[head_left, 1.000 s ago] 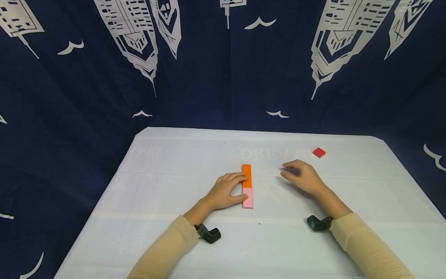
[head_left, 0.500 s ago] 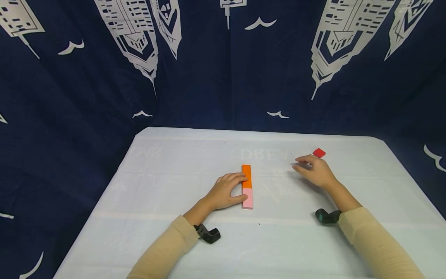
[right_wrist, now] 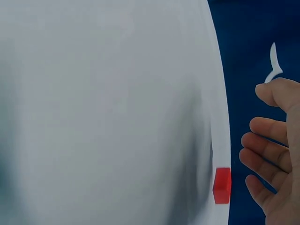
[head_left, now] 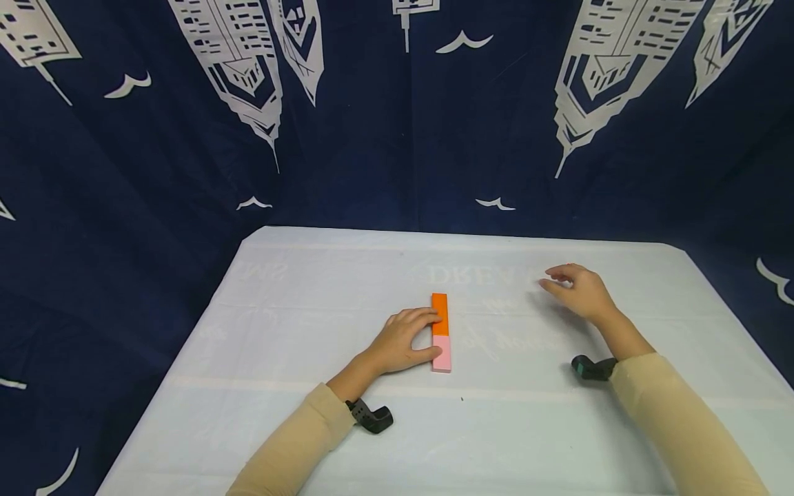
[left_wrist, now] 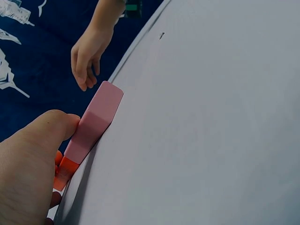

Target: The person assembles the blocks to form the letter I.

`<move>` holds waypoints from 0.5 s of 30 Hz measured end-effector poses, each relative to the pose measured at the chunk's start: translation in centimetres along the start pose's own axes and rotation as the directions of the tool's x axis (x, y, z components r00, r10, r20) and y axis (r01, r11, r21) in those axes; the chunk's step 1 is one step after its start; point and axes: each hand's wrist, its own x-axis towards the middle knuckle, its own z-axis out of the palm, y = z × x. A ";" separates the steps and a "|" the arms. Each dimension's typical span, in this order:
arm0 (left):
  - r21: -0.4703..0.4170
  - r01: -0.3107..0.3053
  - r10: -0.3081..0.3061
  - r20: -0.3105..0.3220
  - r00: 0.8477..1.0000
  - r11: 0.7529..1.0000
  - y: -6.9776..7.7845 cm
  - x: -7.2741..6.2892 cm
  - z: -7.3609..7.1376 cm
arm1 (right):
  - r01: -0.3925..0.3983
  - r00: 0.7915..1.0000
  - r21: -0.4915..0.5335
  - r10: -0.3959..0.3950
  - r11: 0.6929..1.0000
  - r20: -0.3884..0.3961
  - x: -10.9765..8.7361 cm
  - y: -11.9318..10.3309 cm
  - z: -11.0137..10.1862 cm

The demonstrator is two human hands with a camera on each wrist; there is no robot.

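Note:
A bar-shaped orange block (head_left: 440,303) and a pink block (head_left: 442,364) lie end to end on the white table. My left hand (head_left: 400,341) rests against them from the left, fingertips on the orange block and thumb on the pink one. In the left wrist view the thumb touches the side of the pink block (left_wrist: 96,119). To the right, my right hand (head_left: 583,293) hovers over the table with loosely curved fingers and nothing in them. A red block (right_wrist: 222,185) stands near it in the right wrist view; the hand hides it in the head view.
The white-covered table (head_left: 347,258) ends at the back against a dark blue curtain (head_left: 372,151) with white building prints. Wrist cameras (head_left: 372,417) sit on both forearms. A tiny dark speck (head_left: 462,399) lies on the cover.
My right hand has moved to the right and farther away, and now covers the red block in the head view. The left hand and the orange and pink blocks have stayed still.

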 end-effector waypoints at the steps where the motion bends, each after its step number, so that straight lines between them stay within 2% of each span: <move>1: 0.001 -0.002 0.002 -0.001 1.000 1.000 0.0 0.0 0.0 | -0.006 1.000 -0.007 0.006 1.000 -0.003 0.1 0.1 -0.1; 15: -0.003 -0.005 0.005 -0.005 1.000 1.000 0.0 -0.1 -0.1 | -0.143 0.989 -0.059 0.140 0.988 -0.057 0.9 2.3 -1.0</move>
